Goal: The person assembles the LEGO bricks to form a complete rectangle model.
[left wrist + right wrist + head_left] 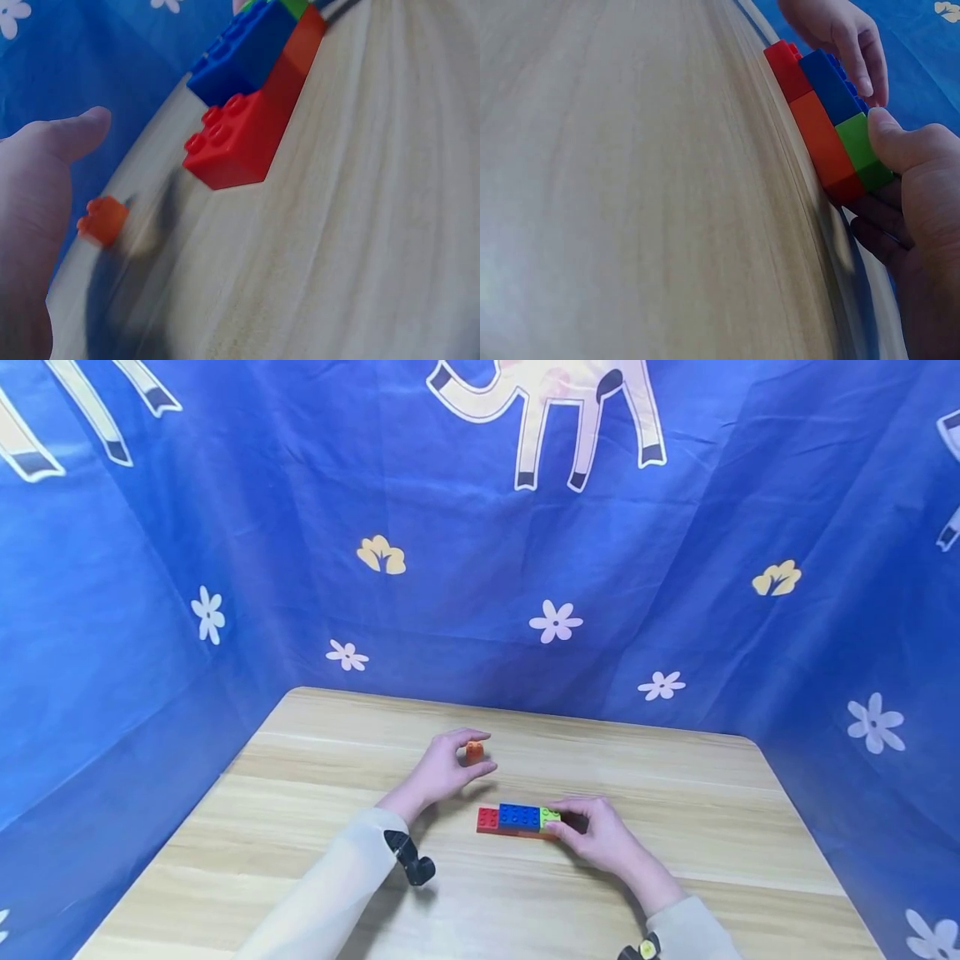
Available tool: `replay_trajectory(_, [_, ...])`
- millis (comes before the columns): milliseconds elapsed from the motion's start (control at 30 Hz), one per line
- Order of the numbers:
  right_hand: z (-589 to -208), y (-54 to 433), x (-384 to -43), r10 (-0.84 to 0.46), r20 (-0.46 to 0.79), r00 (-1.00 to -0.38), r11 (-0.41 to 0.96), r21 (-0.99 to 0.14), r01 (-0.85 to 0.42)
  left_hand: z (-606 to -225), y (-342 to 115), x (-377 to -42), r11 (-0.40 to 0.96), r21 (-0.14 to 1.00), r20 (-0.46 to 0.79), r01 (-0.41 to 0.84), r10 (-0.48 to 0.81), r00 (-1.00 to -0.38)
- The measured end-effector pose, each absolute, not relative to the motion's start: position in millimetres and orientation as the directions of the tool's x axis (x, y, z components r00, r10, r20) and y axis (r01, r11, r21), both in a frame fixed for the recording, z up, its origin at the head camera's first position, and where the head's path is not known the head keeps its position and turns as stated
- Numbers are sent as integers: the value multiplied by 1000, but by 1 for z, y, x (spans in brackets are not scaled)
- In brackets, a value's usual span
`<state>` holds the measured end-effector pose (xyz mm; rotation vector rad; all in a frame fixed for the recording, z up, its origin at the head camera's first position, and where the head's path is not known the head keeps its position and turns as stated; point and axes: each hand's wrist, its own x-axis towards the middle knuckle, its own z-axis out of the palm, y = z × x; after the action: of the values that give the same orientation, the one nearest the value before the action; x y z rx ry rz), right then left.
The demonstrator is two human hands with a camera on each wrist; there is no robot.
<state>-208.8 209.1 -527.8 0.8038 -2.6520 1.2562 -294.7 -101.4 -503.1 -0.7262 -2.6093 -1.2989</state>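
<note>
The small orange plastic brick [474, 752] stands on the pale wood-grained bench [487, 902] beyond the joined row of rectangular plastic bricks [519, 820], a little past its left end, and I judge it the piece most easy to upset. The person's left hand [442, 767] curves around it with thumb and fingers apart; the thumb looks clear of it, but whether any other finger touches it I cannot tell. If the two sides close unevenly, so narrow a brick could tip over or slide farther from the row. The right hand [600, 835] is clamped on the row's right end, thumb on the near side and fingers behind, so a push on the free left end could, I believe, turn the whole row. The row itself looks straight and tightly fitted: a glossy red plastic brick [236, 154] with bare studs makes its left end, an orange plastic brick [821, 135] follows in the same layer, and on top sit a blue plastic brick [831, 86], bridging these two, and a bright green plastic brick [861, 152] at the right end. The small orange brick has its studs upward.
</note>
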Motion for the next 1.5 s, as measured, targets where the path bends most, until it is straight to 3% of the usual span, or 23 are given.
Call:
replay_trajectory(633, [-536, 210, -208, -402, 319, -858, 518, -694, -500, -524, -116, -319, 635, 695, 168, 336, 310, -936])
replay_trajectory(933, [-534, 209, -209, -404, 318, -858, 515, -695, -501, -525, -119, -325, 674, 637, 193, 374, 330, -924])
replay_trajectory(1233, [-532, 208, -206, -401, 305, -864, 511, -708, -487, -526, -117, -325, 662, 649, 196, 374, 329, -924])
replay_trajectory(1500, [-534, 209, -206, -395, 289, -872, 504, -726, -468, -521, -116, -322, 575, 734, 213, 361, 310, -927])
